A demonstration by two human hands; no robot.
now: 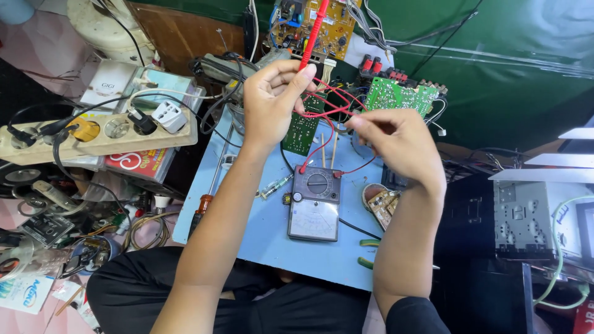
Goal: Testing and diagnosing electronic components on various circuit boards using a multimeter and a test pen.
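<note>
My left hand [275, 96] grips a red test probe [314, 31] that points up toward a brown circuit board [312, 21]. My right hand [396, 139] pinches the tangled red lead wires [328, 106] just right of the left hand. The red leads run down to an analog multimeter [314, 203] lying flat on the light blue board [266, 235] between my forearms. A small green circuit board [303, 133] sits under my hands, and a larger green board [396, 94] lies behind my right hand.
A beige power strip [93, 136] with plugs sits at the left. A screwdriver [207, 198] lies on the blue board's left edge. A small round board [380, 201] lies right of the meter. A metal car stereo chassis [538, 216] stands at right. Clutter covers the floor at left.
</note>
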